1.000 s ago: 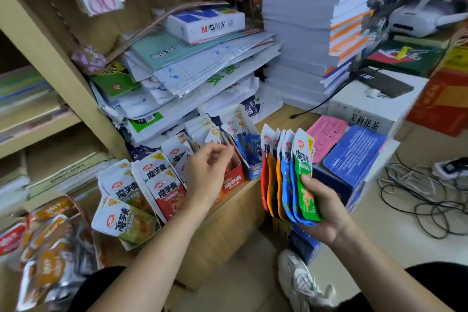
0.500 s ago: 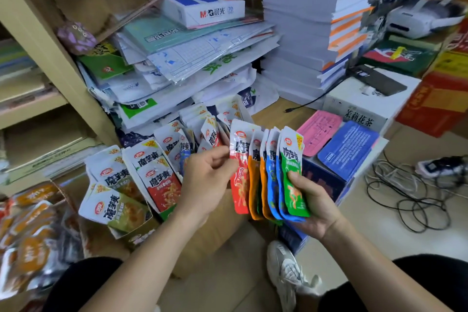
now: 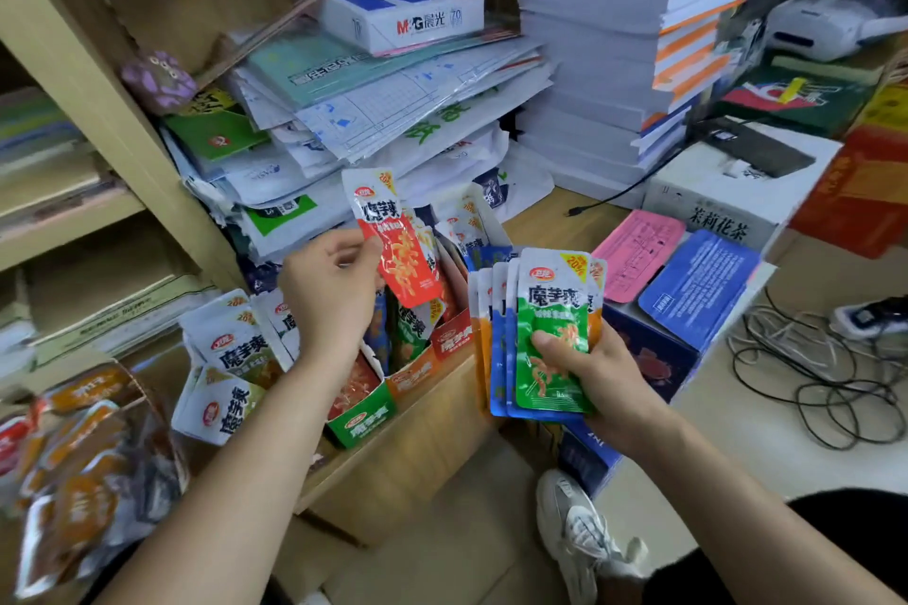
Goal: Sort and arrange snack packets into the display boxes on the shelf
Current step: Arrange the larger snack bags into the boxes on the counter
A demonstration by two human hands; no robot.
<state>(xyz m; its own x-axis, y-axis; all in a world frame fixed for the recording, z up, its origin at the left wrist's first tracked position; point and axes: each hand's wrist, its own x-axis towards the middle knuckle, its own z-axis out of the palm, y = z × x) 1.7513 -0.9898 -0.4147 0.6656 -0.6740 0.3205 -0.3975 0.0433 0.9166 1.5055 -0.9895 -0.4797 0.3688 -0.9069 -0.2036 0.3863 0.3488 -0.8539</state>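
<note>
Seen through the head camera, looking down. Pinches, with the left hand (image 3: 329, 295), a red-and-white foil snack packet (image 3: 393, 236) by its lower left edge, thumb against curled fingers, nothing else in that grip. Holds this packet upright with a slight tilt, raised over the row of small cardboard display boxes: a green-fronted box (image 3: 361, 423), an orange-fronted box (image 3: 417, 378) and a red-fronted box (image 3: 454, 341), set side by side along the front of the light wooden shelf (image 3: 432, 437), each with packets standing inside. Cannot tell whether the raised packet brushes the ones below it. Grips, with the right hand (image 3: 604, 378), a fanned stack of packets (image 3: 498, 359) with blue and orange edges, a green-and-white foil packet (image 3: 553, 334) at the front; presses the thumb across the green face, wraps the fingers round the back. Keeps the fan to the right of the boxes and apart from the red packet, in front of a dark blue carton (image 3: 648, 354). To the left of the boxes, loose white packets (image 3: 231, 349) lying in a heap. Behind, a slumped pile of plastic-wrapped papers (image 3: 373, 113) and a tall stack of white paper (image 3: 589, 64). At the right, a pink card (image 3: 638, 251) beside a blue card (image 3: 697, 280). Lower down, a white shoe (image 3: 584, 535) on the floor.
</note>
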